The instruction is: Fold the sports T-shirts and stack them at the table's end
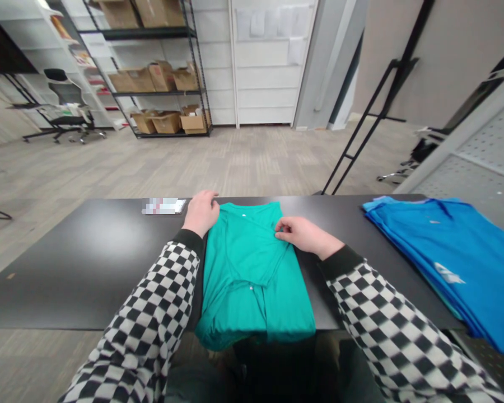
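A green T-shirt (247,252) lies partly folded on the black table (121,257), its lower end hanging over the near edge. My left hand (202,212) rests at the shirt's far left corner. A gap shows between its thumb and its curved fingers, so it is open. At the shirt's right side, my right hand (303,234) is closed, pinching the green fabric between thumb and fingertips. Loose folds cross the middle of the shirt, and a small white mark shows near its centre.
A stack of blue shirts (441,246) lies on the table's right end, overhanging the near edge. Beyond my left hand is a blurred whitish flat item (163,206). Past the table stand a black metal stand (369,112) and a shelf with cardboard boxes (162,76).
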`<state>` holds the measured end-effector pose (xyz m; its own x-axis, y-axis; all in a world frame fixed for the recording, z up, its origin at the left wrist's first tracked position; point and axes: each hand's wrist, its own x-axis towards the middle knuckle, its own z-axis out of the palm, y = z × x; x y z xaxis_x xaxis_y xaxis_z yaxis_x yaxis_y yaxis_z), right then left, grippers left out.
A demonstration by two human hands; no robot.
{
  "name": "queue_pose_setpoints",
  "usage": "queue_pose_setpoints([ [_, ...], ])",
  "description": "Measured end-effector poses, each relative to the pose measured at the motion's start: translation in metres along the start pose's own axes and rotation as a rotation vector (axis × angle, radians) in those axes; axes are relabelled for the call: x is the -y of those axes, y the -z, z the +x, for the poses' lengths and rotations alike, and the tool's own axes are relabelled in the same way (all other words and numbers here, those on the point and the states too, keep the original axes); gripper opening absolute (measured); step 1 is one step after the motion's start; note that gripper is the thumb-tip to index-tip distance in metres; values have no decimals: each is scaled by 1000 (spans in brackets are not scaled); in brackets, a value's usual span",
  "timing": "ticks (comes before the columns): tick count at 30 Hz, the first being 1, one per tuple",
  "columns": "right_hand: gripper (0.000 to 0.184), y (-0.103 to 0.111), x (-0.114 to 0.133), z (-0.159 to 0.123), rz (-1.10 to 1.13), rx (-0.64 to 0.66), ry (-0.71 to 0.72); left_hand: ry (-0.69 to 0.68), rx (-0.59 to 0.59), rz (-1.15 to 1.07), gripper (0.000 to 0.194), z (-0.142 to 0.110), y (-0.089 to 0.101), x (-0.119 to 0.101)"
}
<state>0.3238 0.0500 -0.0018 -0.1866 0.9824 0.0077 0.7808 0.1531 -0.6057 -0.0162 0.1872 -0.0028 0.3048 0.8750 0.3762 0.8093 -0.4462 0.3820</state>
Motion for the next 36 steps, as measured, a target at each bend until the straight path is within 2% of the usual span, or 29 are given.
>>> queue_pose_setpoints([
  [3,7,1,2,-2,-35,-17,13,-88,203,-45,54,-8,-6,-6],
  [5,8,2,5,-4,-56,-22,-12,-57,344,-6,62,-13,-10,-7],
  [7,9,2,7,-5,-66,-27,-41,-8,402,40,69,-16,-12,-8],
  [11,8,4,9,-7,-70,-34,-65,29,398,73,77,-18,-11,-11],
  [17,7,6,4,-9,-107,-11,-46,30,355,39,73,-17,-9,-11],
  [19,13,6,5,-6,-149,-64,-10,-5,320,22,71,-16,-9,-11],
  [22,23,3,7,4,-213,-209,75,-96,298,-45,61,-14,-10,-13],
  [23,25,1,7,8,-221,-224,100,-106,319,-61,58,-14,-10,-13],
  [25,31,-3,4,13,-221,-169,120,-94,366,-61,57,-15,-11,-13],
  [29,42,-6,-15,16,-207,-57,-7,-73,384,-28,61,-18,-12,-9],
  [32,43,-2,-28,14,-194,-52,-101,-67,401,-33,62,-18,-12,-7],
  [36,37,5,-34,13,-181,-68,-132,-62,397,-38,61,-18,-11,-6],
])
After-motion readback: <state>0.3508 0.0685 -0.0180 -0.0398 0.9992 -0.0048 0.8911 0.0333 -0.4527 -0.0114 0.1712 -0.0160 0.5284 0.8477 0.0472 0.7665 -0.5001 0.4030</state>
